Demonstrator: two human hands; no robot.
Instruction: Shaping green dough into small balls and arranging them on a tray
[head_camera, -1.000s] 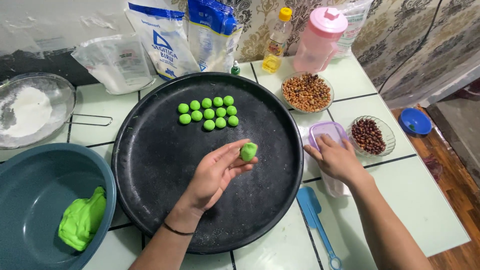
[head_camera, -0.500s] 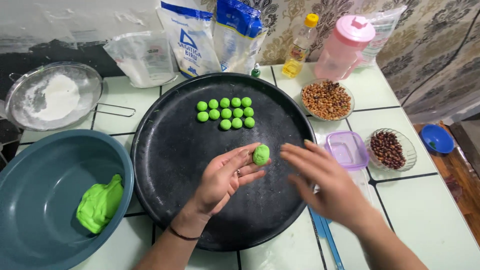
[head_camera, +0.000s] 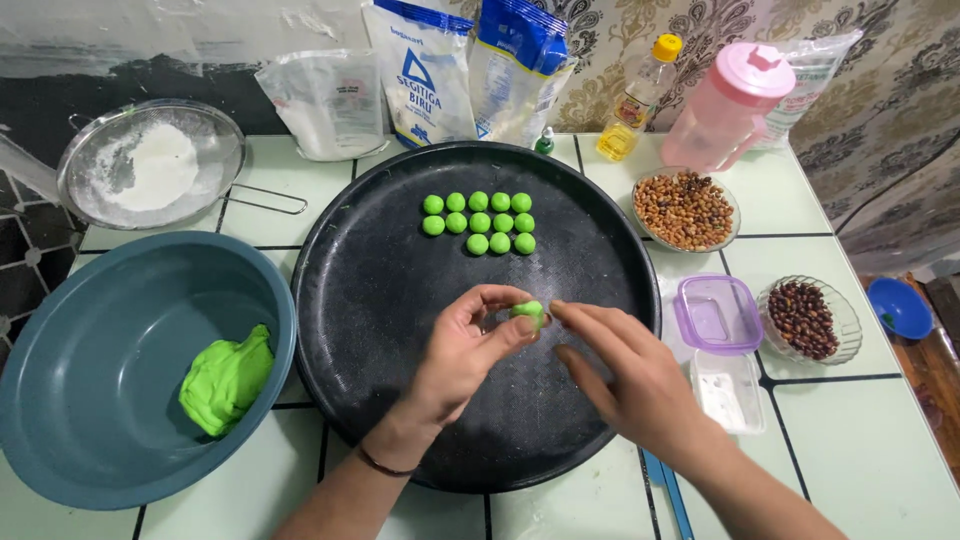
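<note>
My left hand (head_camera: 462, 352) pinches a small green dough piece (head_camera: 528, 312) between thumb and fingertips over the big round black tray (head_camera: 380, 290). My right hand (head_camera: 630, 385) is beside it, its index fingertip touching the dough piece from the right. Several green dough balls (head_camera: 478, 223) lie in neat rows at the far side of the tray. A lump of green dough (head_camera: 226, 380) rests inside a teal bowl (head_camera: 90, 330) at the left.
A sieve with white flour (head_camera: 150, 165) stands at the back left. Bags of flour (head_camera: 420, 70), an oil bottle (head_camera: 632, 110) and a pink jug (head_camera: 730, 105) line the wall. Bowls of peanuts (head_camera: 685, 208) and dark beans (head_camera: 808, 318) and a small purple-rimmed container (head_camera: 715, 315) are right.
My right hand left the small container at the right and came over the tray to touch the dough piece. My left hand has closed its fingers on the piece.
</note>
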